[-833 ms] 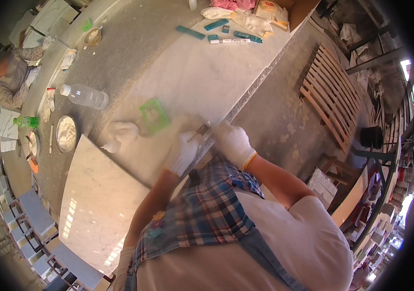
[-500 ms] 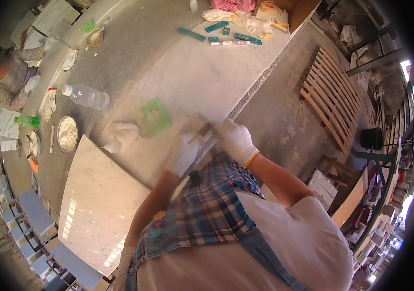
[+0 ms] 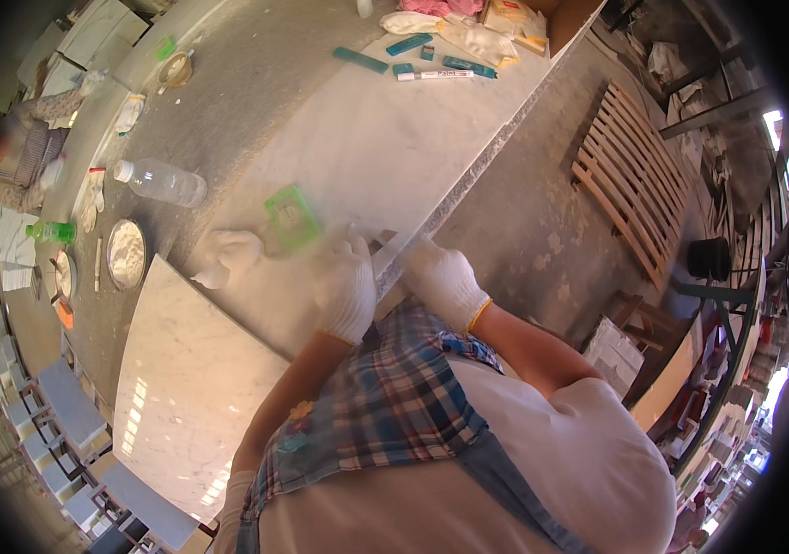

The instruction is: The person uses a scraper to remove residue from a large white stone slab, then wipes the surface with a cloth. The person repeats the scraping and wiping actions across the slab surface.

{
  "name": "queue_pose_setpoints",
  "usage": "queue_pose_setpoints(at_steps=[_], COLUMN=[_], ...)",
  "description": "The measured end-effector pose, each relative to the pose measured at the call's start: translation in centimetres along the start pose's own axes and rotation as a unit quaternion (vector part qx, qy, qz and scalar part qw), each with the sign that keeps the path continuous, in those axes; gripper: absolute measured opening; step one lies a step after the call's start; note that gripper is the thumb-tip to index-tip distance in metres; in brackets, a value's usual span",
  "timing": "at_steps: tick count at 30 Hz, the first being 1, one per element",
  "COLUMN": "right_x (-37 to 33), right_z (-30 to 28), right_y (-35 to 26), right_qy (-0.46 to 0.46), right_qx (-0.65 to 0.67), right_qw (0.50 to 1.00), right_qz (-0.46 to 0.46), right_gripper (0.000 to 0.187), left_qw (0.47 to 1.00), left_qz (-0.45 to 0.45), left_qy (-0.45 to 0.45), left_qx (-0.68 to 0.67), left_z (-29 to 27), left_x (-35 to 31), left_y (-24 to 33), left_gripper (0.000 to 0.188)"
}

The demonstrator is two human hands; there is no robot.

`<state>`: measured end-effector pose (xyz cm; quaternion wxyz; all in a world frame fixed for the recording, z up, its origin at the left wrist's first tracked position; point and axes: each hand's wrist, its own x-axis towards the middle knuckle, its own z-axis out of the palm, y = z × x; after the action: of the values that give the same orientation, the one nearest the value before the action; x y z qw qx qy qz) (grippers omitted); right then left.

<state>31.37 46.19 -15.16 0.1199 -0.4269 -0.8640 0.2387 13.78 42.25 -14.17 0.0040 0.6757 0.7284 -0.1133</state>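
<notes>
Both my hands wear white knit gloves at the near edge of a pale marble slab (image 3: 358, 138). My left hand (image 3: 346, 291) is closed above the slab, its fingers blurred. Beside its fingertips a small dark flat tool (image 3: 377, 246) shows partly; the glove hides the rest. My right hand (image 3: 445, 282) is closed just past the rough slab edge, and what it grips is hidden. A bright green square box (image 3: 292, 220) lies beyond my left hand, next to a crumpled white cloth or glove (image 3: 228, 254).
A clear bottle (image 3: 162, 183) lies left, near a bowl of white powder (image 3: 127, 254). A second marble slab (image 3: 196, 379) sits front left. Teal blocks and a white marker (image 3: 434, 75) lie at the back. A wooden pallet (image 3: 635, 180) stands right; another person (image 3: 20, 157) is far left.
My left hand has moved up slightly and turned, its fingers now pointing away from me. My right hand has shifted slightly left and down. Less of the dark tool shows between them.
</notes>
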Motion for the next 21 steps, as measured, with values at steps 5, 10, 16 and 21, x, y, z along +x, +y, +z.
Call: queue_pose_setpoints(at_steps=[5, 10, 16, 21], right_x=[0.6, 0.1, 0.1, -0.2], right_z=[-0.1, 0.7, -0.7, 0.5], right_y=[1.1, 0.1, 1.0, -0.6], right_qy=[-0.005, 0.0, -0.004, 0.013], right_qx=[-0.006, 0.006, -0.034, -0.013], right_qw=[1.0, 1.0, 0.999, 0.999], right_qz=[0.022, -0.019, 0.01, -0.031], right_gripper=[0.018, 0.019, 0.022, 0.021], left_qw=[0.999, 0.996, 0.999, 0.993], left_qz=[0.015, 0.015, 0.005, 0.003], left_qy=[0.05, 0.081, 0.038, 0.115], left_qx=[0.014, 0.019, -0.025, -0.013], left_z=[-0.2, 0.2, 0.3, 0.5], left_x=[0.1, 0.0, -0.1, -0.2], left_y=[-0.1, 0.1, 0.0, -0.1], left_gripper=[0.056, 0.036, 0.04, 0.029])
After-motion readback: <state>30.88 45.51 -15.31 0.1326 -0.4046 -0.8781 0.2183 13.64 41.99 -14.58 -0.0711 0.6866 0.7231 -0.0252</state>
